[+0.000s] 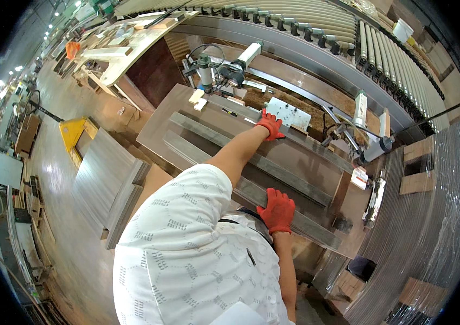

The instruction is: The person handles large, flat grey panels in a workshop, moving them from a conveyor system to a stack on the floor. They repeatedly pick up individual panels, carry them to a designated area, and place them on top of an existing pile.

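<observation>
My left hand (271,125), in a red glove, reaches across the bench with its fingers stretched out at the near left edge of a pale metal control panel (289,114). It touches or almost touches the panel; I cannot tell whether a fingertip presses one of the small knobs. My right hand (277,210), gloved in red too, lies with fingers extended over the nearest long grey rail (316,230) at the front edge of the bench. Neither hand appears to hold anything. Another long grey rail (289,179) runs parallel across the brown bench top (159,116).
Clamp-like machine heads stand at the left (206,73) and right (373,149) of the bench. Behind runs a roller conveyor (295,21). Stacked boards (102,179) and a yellow pallet jack (73,135) are at left; a film-wrapped stack (425,216) stands close at right.
</observation>
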Tool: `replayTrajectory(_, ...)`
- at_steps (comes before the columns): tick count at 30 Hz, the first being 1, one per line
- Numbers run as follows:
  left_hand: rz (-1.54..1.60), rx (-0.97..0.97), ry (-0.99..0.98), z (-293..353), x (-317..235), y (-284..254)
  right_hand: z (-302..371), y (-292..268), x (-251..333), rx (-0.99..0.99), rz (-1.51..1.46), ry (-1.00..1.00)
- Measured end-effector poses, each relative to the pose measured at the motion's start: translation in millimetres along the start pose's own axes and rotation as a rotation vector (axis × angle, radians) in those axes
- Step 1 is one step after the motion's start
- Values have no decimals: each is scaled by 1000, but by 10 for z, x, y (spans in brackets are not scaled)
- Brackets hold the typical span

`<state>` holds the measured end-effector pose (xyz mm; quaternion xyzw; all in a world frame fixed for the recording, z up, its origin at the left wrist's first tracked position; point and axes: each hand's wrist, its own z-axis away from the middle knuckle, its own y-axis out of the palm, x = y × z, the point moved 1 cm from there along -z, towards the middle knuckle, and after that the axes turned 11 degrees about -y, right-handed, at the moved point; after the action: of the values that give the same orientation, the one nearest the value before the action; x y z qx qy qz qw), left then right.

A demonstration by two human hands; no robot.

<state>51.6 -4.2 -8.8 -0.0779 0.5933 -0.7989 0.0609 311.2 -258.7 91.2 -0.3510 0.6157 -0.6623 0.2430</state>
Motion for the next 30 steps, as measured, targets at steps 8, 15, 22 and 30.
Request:
replayTrajectory(8, -39, -9, 28, -14, -15, -23, -6, -28, 7, 8, -33, 13)
replayTrajectory(15, -28, 61, 20, -139, 38, 41, -11, -1, 21, -63, -45, -5)
replayTrajectory(22, 66, 27, 76, -151, 100, 35, -56, 82, 22, -65, -51, -5)
replayTrajectory(30, 76, 8, 66, -161, 29, 123, -73, 32, 71, -10, -52, 23)
